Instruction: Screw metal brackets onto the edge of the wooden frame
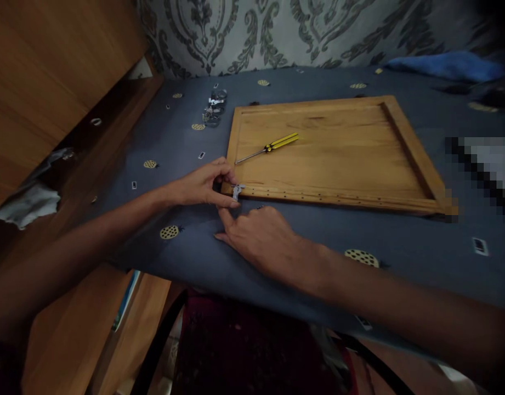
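A wooden framed panel (pixel 326 148) lies on the blue patterned cloth. At its near left corner, my left hand (pixel 200 184) pinches a small metal hinge (pixel 237 192) against the frame edge between thumb and fingers. My right hand (pixel 264 236) is just below, its index finger reaching up to my left thumb and the hinge's lower end. Its other fingers are curled; what they hold, if anything, is hidden. A yellow-and-black screwdriver (pixel 282 142) rests on the panel, its tip pointing left. Small dark holes run along the panel's near edge.
More metal hinges (pixel 214 107) lie beyond the panel's left side. A blue cloth (pixel 445 66) is at the back right, near a blurred-out pale object (pixel 491 164). Wooden furniture (pixel 58 82) borders the left, with a crumpled pale wrapper (pixel 24 206) beside it.
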A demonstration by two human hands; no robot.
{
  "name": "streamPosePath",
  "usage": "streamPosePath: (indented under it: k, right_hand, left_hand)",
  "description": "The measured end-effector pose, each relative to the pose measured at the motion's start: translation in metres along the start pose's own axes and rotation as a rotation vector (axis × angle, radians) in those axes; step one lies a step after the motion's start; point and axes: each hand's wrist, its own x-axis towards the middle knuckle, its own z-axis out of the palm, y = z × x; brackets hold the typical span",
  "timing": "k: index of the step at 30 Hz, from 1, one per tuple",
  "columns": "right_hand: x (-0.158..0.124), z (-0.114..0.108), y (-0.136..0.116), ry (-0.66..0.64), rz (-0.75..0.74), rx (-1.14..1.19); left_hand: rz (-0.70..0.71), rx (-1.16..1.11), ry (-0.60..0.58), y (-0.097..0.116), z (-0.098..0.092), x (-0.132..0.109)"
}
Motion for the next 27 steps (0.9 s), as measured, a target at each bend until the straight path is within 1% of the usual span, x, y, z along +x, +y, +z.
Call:
streamPosePath:
  k: [6, 10, 15, 19, 23, 27]
  right_hand:
    - [0.018, 0.004, -0.016, 0.091, 0.025, 0.0]
    - [0.022, 0.004, -0.018, 0.098, 0.016, -0.023]
    - [0.006, 0.008, -0.012, 0.06, -0.057, -0.075]
    - [-0.005, 0.013, -0.005, 0.09, -0.137, -0.115]
    - [-0.002, 0.013, -0.007, 0.165, -0.162, -0.114]
    - [0.01, 0.006, -0.016, 0.163, -0.249, -0.105]
  left_hand:
    - [-0.013, -0.011, -0.023, -0.002, -0.002, 0.003]
    - [-0.015, -0.016, -0.02, -0.003, -0.002, 0.004]
    - [-0.022, -0.04, -0.001, -0.002, 0.001, 0.002]
    - [0.013, -0.052, 0.015, -0.004, 0.003, 0.002]
    - [0.033, -0.013, 0.021, -0.006, 0.004, 0.002]
    - [0.034, 0.041, 0.018, -0.007, 0.004, 0.002]
